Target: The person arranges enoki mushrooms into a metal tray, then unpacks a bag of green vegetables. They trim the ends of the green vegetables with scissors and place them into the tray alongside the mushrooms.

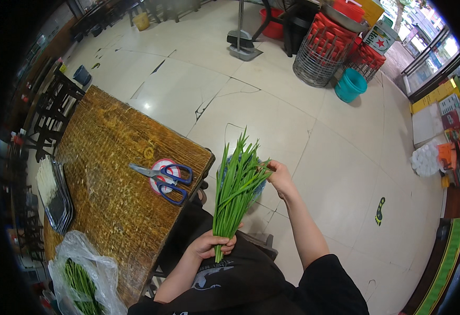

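My left hand (214, 242) is wrapped around the stem ends of a bunch of garlic chives (234, 189), held in front of my apron with the leaves pointing away from me. At the upper right of the bunch, the fingers of my right hand (280, 179) pinch leaf tips. Behind the leaves a bluish plastic container or bag (259, 189) shows only partly. On the wooden table (112, 181) to my left, scissors (166, 177) with blue handles lie spread apart over a round red-and-white disc (167, 162).
A clear plastic bag (106, 264) of more greens lies at the table's near end. Packs of enoki mushrooms (52, 193) rest along its left edge. On the tiled floor stand a teal bucket (350, 86), a wire basket (316, 67) of red-handled items and a dustpan with brush (243, 49).
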Demonstrator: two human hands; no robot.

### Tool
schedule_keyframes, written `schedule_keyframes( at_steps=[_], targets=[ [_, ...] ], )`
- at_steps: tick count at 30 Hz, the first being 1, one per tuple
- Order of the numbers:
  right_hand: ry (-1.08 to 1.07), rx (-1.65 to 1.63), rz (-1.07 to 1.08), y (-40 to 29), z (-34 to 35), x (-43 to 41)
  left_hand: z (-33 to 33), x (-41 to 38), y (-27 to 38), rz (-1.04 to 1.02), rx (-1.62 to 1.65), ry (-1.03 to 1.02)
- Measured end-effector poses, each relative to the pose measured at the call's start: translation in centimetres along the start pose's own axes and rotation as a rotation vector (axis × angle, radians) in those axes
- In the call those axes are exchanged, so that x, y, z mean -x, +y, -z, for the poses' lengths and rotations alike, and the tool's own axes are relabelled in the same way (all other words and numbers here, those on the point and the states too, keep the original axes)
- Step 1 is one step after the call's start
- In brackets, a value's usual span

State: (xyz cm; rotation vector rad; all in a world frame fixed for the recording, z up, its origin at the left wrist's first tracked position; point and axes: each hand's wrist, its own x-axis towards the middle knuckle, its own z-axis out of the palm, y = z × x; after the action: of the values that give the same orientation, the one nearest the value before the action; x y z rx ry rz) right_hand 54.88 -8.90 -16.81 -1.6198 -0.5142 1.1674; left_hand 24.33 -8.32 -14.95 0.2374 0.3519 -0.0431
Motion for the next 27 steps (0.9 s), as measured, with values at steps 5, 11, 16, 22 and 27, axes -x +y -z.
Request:
schedule_keyframes(
  at_steps=[5,11,16,22,27],
  targets=[
    [-0.033,0.174,0.061,-2.0,0.2,0.7,0.2,0.0,0.0,0.000,-0.005,-0.001],
    [0.124,0.734,0.387,1.6,0.1,-1.4,-0.1,-0.1,0.1,0.001,-0.010,-0.003],
    [0.080,0.520,0.368,0.0,-0.4,-0.6,-0.2,0.1,0.0,-0.009,-0.001,0.007],
    [-0.119,-0.326,-0.028,-2.6,-0.3,0.5,-0.2,0.0,0.0,-0.001,-0.005,0.013],
    [-0.109,-0.422,-0.093,-4.5,-0.7,1.9,-0.2,0.0,0.0,-0.005,-0.001,0.012]
  ],
)
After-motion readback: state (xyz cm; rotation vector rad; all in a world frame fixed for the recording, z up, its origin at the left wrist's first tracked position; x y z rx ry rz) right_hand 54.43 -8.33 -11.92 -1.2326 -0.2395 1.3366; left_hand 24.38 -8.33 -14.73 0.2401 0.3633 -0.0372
